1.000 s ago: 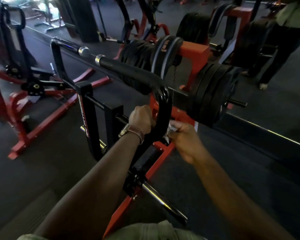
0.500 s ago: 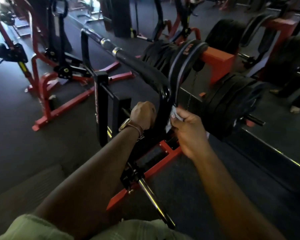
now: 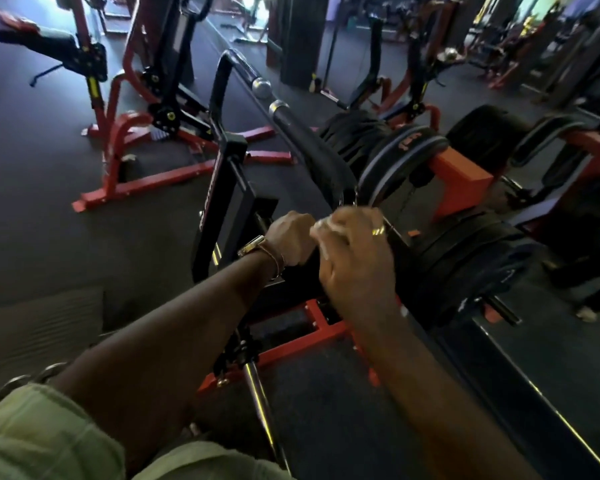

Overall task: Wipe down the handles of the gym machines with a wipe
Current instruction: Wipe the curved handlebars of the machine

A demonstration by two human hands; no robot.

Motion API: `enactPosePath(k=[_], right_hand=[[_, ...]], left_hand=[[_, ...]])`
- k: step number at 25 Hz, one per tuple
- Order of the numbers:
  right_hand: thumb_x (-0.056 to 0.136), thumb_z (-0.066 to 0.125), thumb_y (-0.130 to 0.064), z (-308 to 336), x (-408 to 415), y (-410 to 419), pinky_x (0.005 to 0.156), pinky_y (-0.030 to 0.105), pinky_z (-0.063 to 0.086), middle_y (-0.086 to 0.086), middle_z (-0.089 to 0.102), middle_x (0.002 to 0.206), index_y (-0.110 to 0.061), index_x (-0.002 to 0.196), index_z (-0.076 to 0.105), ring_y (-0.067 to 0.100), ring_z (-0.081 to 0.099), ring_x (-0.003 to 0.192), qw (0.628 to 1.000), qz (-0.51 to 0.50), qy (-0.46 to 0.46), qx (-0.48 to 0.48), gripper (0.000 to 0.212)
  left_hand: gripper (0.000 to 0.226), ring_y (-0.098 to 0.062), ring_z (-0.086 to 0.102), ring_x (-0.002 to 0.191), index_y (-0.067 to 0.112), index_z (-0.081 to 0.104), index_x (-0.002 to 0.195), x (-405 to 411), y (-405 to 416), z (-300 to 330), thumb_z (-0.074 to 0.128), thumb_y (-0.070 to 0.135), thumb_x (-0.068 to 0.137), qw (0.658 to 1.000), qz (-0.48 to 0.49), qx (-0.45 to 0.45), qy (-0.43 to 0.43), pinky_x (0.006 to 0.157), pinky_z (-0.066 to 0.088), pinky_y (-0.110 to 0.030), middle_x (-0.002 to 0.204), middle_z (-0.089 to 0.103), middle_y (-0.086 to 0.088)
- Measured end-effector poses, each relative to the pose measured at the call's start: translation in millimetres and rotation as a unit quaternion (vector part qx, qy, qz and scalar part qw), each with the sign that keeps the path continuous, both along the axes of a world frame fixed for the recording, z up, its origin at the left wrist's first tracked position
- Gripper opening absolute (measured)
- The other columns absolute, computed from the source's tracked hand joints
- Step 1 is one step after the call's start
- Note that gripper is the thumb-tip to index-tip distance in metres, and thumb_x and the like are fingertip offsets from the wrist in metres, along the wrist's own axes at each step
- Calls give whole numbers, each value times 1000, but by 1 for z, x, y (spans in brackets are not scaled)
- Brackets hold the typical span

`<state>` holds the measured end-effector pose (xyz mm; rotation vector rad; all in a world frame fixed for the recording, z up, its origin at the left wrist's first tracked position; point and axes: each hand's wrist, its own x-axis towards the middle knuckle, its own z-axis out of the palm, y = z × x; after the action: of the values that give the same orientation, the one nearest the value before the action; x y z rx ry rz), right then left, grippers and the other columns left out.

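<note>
A black padded handle bar point(image 3: 305, 147) of a red and black plate-loaded machine runs away from me and bends down into an upright black section. My left hand point(image 3: 288, 237) grips that upright section from the left, a watch on its wrist. My right hand point(image 3: 354, 258) wraps the same upright just to the right, with a white wipe point(image 3: 326, 225) bunched under its fingers against the bar. Most of the wipe is hidden by the fingers.
Stacked black weight plates point(image 3: 465, 258) hang close on the right of my hands. A chrome rod point(image 3: 264, 407) sticks out toward me below the frame. Other red machines point(image 3: 125, 133) stand on the dark floor to the left and behind.
My right hand has slid up and over the upright handle with the wipe, now beside my left hand. My view has shifted right and closer. The left hand keeps its grip.
</note>
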<state>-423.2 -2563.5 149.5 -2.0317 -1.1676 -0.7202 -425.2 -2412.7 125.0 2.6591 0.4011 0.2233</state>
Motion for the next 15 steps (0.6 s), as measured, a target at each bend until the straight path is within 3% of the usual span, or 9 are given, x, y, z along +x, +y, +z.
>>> enactPosePath(k=[2, 5, 9, 12, 15], right_hand=[[101, 50, -17, -18, -15, -7, 76, 25, 49, 8, 62, 110, -6, 109, 69, 14, 46, 100, 995, -23, -51, -85, 24], [93, 59, -8, 14, -2, 10, 71, 29, 51, 12, 61, 106, 1, 102, 68, 19, 42, 100, 985, -24, -136, -107, 16], [85, 69, -4, 64, 20, 42, 66, 27, 46, 10, 55, 92, 0, 74, 67, 24, 50, 89, 993, -75, -79, -41, 12], [88, 71, -7, 43, 7, 22, 74, 17, 33, 10, 58, 91, -4, 84, 74, 24, 51, 86, 995, -68, -66, 34, 6], [85, 78, -4, 5, -16, -9, 70, 21, 45, 6, 61, 86, -7, 91, 79, 18, 57, 78, 990, -30, -22, 134, 7]], left_hand=[[20, -35, 63, 88, 0, 65, 87, 0, 0, 2, 57, 17, 92, 1000, -6, 4, 3, 75, 51, -41, 92, 69, -16], [18, -30, 64, 85, 7, 66, 89, 6, 4, -3, 55, 20, 90, 1000, -7, 1, 3, 73, 52, -39, 89, 68, -9], [19, -29, 65, 76, 12, 70, 87, 12, 7, -8, 55, 23, 84, 998, -3, -60, 11, 70, 56, -37, 82, 69, -8], [20, -25, 63, 68, 19, 58, 65, 13, 9, -4, 58, 19, 85, 999, 10, -44, 19, 60, 45, -29, 70, 63, -3], [22, -21, 59, 70, 28, 46, 57, 15, 11, -10, 56, 38, 74, 997, 24, -63, -24, 64, 44, -29, 71, 55, 4]])
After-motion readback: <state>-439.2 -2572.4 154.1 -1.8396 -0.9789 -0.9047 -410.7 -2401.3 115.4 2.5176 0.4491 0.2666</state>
